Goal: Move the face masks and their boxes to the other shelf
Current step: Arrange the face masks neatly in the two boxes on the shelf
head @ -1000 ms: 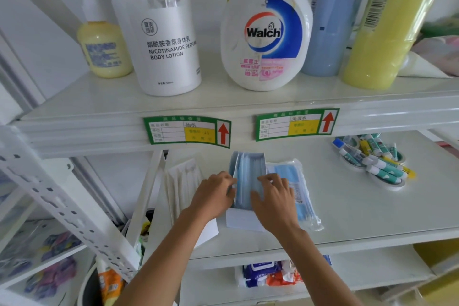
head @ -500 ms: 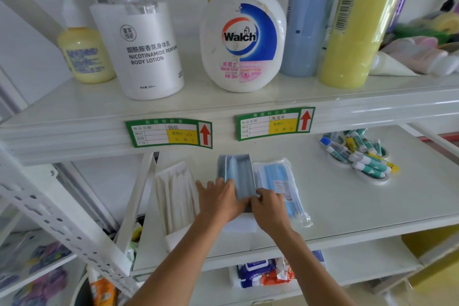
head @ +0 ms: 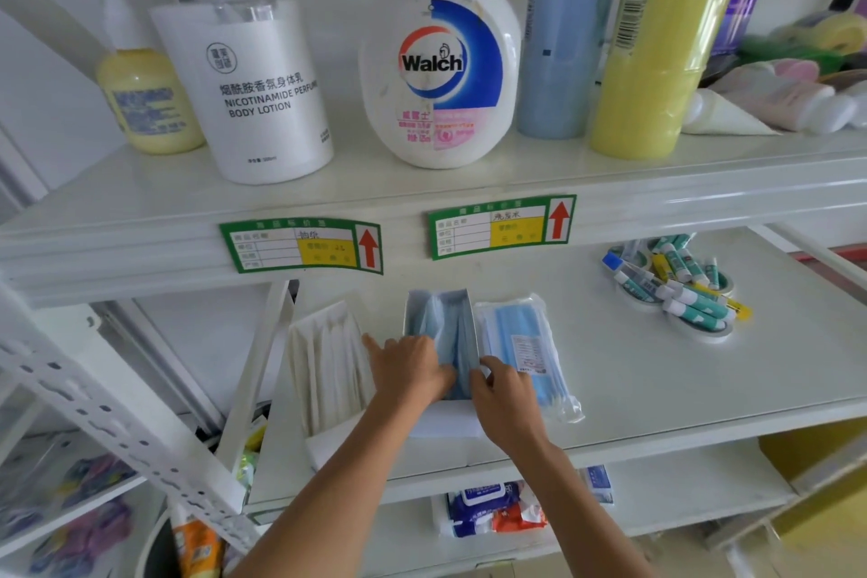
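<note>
From the head camera, both hands reach into the middle box (head: 441, 333), an open white carton packed with blue face masks (head: 448, 324) standing on edge on the middle shelf (head: 657, 380). The left hand (head: 406, 373) lies on the near left part of that box, its fingers curled down into the stack so the tips are hidden among the masks, thumb pointing away to the left. The right hand (head: 504, 399) sits at the box's near right corner, fingers bent and pinching the edge of the mask stack. Whether either hand has lifted any masks free cannot be told.

Counting around the middle box: one second open white box (head: 328, 366) lies just left of it, filled with white masks; one clear sealed packet of blue masks (head: 525, 352) lies touching its right side. That makes two boxes and one packet. Well to the right of the box, on the same shelf, is one heap of small tubes (head: 675, 286) on tape rolls, too jumbled to count.

On the shelf above the box stand five bottles: a small yellow bottle (head: 145, 103), a white body lotion pump bottle (head: 253, 94), a Walch bottle (head: 441, 75), a blue bottle (head: 563, 28) and a tall yellow bottle (head: 657, 38). Two green price labels (head: 300, 244) are stuck on that upper shelf's front edge.
</note>
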{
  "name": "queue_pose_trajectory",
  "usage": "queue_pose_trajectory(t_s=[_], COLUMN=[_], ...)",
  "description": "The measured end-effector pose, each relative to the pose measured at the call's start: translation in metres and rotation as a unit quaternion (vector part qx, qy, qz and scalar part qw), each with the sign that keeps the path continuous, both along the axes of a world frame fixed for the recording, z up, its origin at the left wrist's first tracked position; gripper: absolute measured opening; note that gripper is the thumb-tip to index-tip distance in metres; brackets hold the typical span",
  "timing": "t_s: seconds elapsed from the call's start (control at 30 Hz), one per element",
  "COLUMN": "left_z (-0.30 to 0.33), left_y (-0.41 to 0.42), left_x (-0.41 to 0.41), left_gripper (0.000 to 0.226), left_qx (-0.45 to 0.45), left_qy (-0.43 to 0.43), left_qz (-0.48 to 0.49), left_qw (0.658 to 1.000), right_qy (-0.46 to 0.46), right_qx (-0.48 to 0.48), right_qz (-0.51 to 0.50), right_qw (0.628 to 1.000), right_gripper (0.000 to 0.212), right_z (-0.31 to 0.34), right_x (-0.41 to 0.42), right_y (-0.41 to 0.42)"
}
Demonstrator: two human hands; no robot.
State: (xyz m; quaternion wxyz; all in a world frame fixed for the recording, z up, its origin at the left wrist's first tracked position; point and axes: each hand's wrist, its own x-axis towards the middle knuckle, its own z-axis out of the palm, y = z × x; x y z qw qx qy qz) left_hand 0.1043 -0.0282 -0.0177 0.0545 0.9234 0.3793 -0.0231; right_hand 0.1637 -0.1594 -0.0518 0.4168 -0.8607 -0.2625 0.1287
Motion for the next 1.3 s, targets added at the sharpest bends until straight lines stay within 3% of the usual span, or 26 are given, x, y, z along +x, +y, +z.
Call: queue_pose_trajectory(t_s=[0.2, 0.4, 0.47, 0.6, 0.67, 0.83, 0.97, 1.17, 1.3], left_z=[0.005, 0.006, 0.004, -0.004, -0.012, -0.023, -0.024, -0.021, -0.024], left_y=[0.007, 0.001, -0.002, -0.001, 0.003, 0.008, 0.009, 0.017, 0.013], left_x=[-0.011, -0.022, -0.023, -0.025, -0.029, -0.031, -0.031, -0.039, -0.04], left_gripper=[0.041, 0.066, 0.07, 0.065, 0.064, 0.065, 0.059, 0.053, 0.056], left_qx=[-0.027, -0.013, 0.017, 0.06, 0.061, 0.014, 0.016, 0.028, 0.009], left_qy=[-0.132, -0.014, -0.028, -0.097, -0.087, -0.081, -0.09, -0.098, -0.096], left_qz=[0.051, -0.004, -0.01, -0.077, -0.132, -0.144, -0.186, -0.156, -0.162], left_qw=[0.99, 1.0, 0.999, 0.991, 0.985, 0.986, 0.978, 0.983, 0.982], right_qy=[0.001, 0.005, -0.009, -0.116, -0.184, -0.252, -0.232, -0.183, -0.132], right_qx=[-0.01, -0.014, -0.019, -0.064, -0.121, -0.198, -0.178, -0.126, -0.08], right_qz=[0.011, 0.018, 0.025, 0.03, 0.041, 0.046, 0.063, 0.055, 0.023], right_qw=[1.0, 1.0, 0.999, 0.991, 0.975, 0.946, 0.954, 0.974, 0.988], right_gripper=[0.02, 0.027, 0.035, 0.043, 0.042, 0.02, 0.017, 0.044, 0.049], right_z=[-0.001, -0.003, -0.001, 0.008, 0.012, 0.017, 0.017, 0.007, -0.001], right_x=[0.0, -0.002, -0.003, -0.006, -0.008, -0.017, -0.018, -0.016, -0.016], right_y=[0.001, 0.004, 0.005, 0.005, 0.006, 0.013, 0.017, 0.013, 0.015])
